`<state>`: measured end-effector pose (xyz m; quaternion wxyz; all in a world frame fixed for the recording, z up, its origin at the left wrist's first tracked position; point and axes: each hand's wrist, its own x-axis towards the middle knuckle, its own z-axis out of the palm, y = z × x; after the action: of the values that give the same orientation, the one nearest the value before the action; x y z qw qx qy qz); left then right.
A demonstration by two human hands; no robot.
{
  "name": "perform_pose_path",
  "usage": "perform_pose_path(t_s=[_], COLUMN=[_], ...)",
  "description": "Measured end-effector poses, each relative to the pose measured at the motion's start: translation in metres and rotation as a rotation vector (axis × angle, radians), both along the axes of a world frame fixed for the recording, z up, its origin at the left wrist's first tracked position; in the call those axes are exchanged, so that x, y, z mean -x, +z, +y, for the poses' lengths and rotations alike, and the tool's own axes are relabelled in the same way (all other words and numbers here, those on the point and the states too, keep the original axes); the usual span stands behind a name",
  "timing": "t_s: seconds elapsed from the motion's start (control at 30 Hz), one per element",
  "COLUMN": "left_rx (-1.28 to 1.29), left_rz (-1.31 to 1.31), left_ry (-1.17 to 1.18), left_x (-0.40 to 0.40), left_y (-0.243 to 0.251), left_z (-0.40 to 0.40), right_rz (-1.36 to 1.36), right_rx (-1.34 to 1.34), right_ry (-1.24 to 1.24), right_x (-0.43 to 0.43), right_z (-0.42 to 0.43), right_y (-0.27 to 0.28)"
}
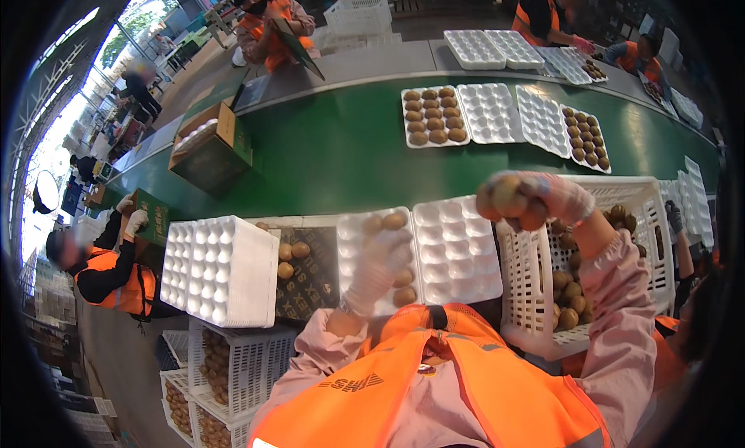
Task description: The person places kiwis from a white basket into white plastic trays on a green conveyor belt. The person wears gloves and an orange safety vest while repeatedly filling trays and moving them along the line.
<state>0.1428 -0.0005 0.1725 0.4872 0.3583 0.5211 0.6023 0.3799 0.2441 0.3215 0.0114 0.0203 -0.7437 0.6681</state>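
My right hand (561, 197), in a pale glove, grips several kiwifruit (507, 199) above the near rim area of a white plastic crate (527, 285). More kiwifruit (570, 299) lie in that crate. My left hand (381, 267), gloved and blurred, is over a white moulded tray (349, 238) that holds some kiwifruit (393, 221); whether its fingers hold one, I cannot tell. Right beside that tray lies a second moulded tray (457, 247) with bare cups. Three loose kiwifruit (286, 270) rest on a dark printed sheet (308, 296) to the left.
Stacked white trays (233, 273) stand at left, over crates of kiwifruit (233, 360). Across the green conveyor belt (326, 151) are an open carton (212, 162), filled trays (433, 116) and bare ones (489, 113). Co-workers in orange vests stand beyond the belt, at left and close at right.
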Motion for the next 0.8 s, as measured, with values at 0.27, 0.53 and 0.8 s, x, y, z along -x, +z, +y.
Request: perform_pose_path(t_s=[0.27, 0.53, 0.8], left_rx=[-0.130, -0.152, 0.280], left_rz=[0.835, 0.362, 0.746], left_ry=[0.552, 0.417, 0.117], left_x=[0.068, 0.127, 0.113], left_y=[0.010, -0.086, -0.161], left_z=[0.012, -0.012, -0.074], right_rz=[-0.415, -0.499, -0.579], right_rx=[1.086, 0.587, 0.506], right_ry=[0.023, -0.374, -0.620], right_x=[0.216, 0.214, 0.126], right_z=[-0.066, -0.100, -0.102], right_y=[-0.150, -0.209, -0.229])
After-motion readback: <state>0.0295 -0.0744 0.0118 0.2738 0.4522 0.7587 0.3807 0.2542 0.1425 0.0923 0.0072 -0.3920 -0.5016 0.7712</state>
